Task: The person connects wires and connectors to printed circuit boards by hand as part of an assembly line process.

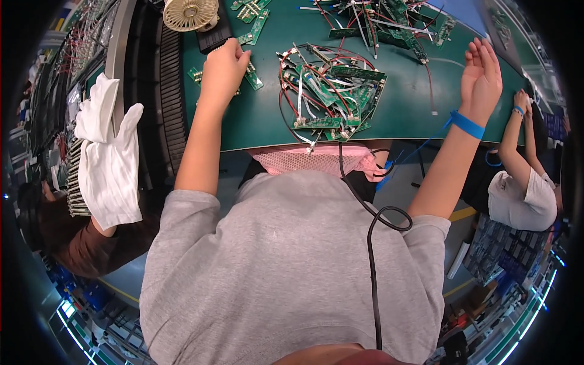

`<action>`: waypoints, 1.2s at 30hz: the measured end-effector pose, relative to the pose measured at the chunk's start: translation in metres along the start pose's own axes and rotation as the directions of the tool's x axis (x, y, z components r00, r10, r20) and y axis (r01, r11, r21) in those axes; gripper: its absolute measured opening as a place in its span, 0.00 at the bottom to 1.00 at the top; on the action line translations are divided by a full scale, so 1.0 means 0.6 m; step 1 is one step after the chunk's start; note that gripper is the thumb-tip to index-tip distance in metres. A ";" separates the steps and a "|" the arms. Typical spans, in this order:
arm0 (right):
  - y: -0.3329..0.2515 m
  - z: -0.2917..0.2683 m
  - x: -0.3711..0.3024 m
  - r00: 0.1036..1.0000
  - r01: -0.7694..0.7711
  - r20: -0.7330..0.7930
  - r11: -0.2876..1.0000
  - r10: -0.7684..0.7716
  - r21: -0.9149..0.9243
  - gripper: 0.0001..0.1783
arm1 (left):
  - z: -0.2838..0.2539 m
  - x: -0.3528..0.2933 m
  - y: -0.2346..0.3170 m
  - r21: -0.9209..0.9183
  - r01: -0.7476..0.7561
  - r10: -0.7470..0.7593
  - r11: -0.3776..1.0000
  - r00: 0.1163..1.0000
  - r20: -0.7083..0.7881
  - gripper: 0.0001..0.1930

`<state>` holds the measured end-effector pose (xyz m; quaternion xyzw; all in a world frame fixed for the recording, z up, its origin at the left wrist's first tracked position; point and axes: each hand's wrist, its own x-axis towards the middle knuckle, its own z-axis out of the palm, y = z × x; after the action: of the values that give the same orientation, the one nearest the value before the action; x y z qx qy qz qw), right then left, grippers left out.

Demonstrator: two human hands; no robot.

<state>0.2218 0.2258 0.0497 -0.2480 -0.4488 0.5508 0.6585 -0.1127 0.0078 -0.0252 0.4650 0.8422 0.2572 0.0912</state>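
My left hand (226,66) is closed, its fingers curled at the near edge of a black tray-like object (214,38). What it holds, if anything, is hidden. Small green circuit boards (253,79) lie beside and partly under this hand. My right hand (482,78) is raised at the right side of the table, palm partly turned up, fingers stretched and holding nothing. Around its wrist sits a blue wrist strap (467,126) with a thin blue cord. Between my hands lies a tangled pile of circuit boards (331,91) with red, black and white wires.
On the green table (401,125), another heap of wired boards (389,24) lies farther back. A beige fan (190,13) stands at the back left. Alongside runs a black conveyor (172,91). A co-worker's white glove (111,176) is at left; another person's hands (522,102) are at right.
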 end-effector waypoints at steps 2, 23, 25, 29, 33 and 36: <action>-0.005 0.004 0.009 0.999 0.021 0.039 0.999 -0.019 -0.042 0.13 | 0.000 0.005 -0.007 -0.027 -0.024 0.024 0.999 1.000 -0.008 0.15; -0.023 0.066 -0.179 0.755 -0.420 0.309 0.788 0.579 -0.449 0.20 | -0.012 0.003 0.012 0.187 0.156 -0.138 0.970 0.985 -0.106 0.13; -0.019 0.073 -0.185 0.747 -0.338 0.340 0.767 0.571 -0.546 0.18 | -0.007 -0.001 0.014 0.068 0.022 -0.005 0.997 0.968 -0.250 0.10; -0.008 0.089 -0.196 0.767 -0.371 0.346 0.814 0.539 -0.446 0.10 | -0.022 -0.008 0.052 -0.324 -0.105 0.029 0.940 0.973 -0.230 0.06; -0.008 0.095 -0.202 0.769 -0.301 0.386 0.822 0.509 -0.483 0.10 | -0.027 -0.027 0.103 -0.963 0.114 0.259 0.244 0.949 0.178 0.05; -0.015 0.106 -0.214 0.791 -0.218 0.390 0.813 0.472 -0.540 0.09 | -0.024 -0.058 0.154 -0.949 0.280 0.329 0.146 0.891 0.314 0.07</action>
<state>0.1726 0.0910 0.0467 -0.3253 -0.6697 0.5853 0.3211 -0.0310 0.0143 0.0319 0.3495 0.4095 0.6285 0.5614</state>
